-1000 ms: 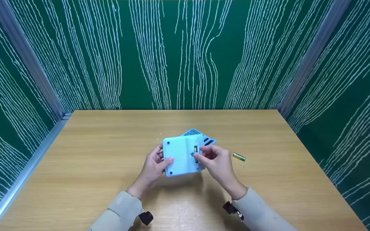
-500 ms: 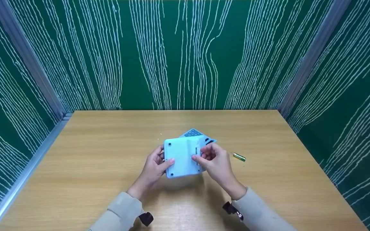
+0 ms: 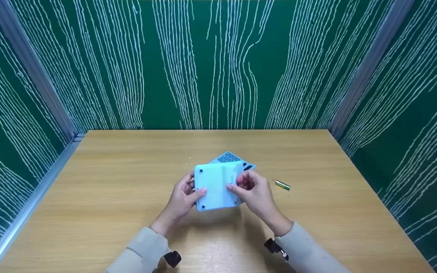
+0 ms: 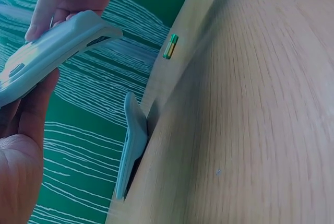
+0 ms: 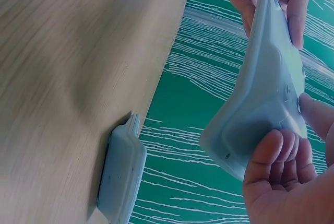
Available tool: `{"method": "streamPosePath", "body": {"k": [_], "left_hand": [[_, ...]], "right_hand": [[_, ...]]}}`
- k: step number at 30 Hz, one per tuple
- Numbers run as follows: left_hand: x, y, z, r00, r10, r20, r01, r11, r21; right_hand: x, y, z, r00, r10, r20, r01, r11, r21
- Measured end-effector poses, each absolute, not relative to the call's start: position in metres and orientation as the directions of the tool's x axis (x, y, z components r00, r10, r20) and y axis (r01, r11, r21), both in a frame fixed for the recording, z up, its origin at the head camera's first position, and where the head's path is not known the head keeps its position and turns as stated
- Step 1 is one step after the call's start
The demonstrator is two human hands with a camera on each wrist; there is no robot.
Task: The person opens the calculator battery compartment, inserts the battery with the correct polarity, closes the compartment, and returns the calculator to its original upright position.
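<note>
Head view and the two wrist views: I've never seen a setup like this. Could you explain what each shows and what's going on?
There is no robot here: a person works with two bare hands. The head view comes from a camera worn on the head, looking forward and down; the other two come from cameras on each wrist.

The left hand grips a light-blue device, its back turned toward the head camera. The right hand has its thumb on that back and its fingers curled at the edge. The device's front is hidden from the head camera.

On the wooden table lie a second blue device with keys, partly hidden behind the first, and a green-and-gold battery.
</note>
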State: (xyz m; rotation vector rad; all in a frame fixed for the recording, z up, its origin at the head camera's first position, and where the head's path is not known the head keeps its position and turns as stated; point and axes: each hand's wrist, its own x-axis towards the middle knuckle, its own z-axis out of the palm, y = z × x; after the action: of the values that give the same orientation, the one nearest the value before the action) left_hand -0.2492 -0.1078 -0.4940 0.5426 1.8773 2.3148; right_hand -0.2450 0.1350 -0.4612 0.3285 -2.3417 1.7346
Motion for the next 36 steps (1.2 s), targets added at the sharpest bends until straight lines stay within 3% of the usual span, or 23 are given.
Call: {"method": "streamPosePath", "body": {"k": [8,17,36], "left_hand": [[-0.248,-0.1099,-0.4933,-0.939,0.294,0.18,0.105,-0.255,0.961],[-0.2481,-0.1123,-0.4916,-0.931,0.313,0.189,0.1,-0.282,0.954],[-0.2486,-0.1102,-0.4928,-0.943,0.295,0.152,0.069,-0.271,0.96]], "right_hand": [[-0.2437,0.1386,-0.4585,-0.956,-0.06,0.288,-0.293,0.27,-0.917],[-0.2482,0.1431,-0.4598,-0.981,0.025,0.193,-0.173,0.344,-0.923],[-0.2478,0.1438,-0.4558,-0.995,-0.022,0.102,-0.104,0.309,-0.945]]}}
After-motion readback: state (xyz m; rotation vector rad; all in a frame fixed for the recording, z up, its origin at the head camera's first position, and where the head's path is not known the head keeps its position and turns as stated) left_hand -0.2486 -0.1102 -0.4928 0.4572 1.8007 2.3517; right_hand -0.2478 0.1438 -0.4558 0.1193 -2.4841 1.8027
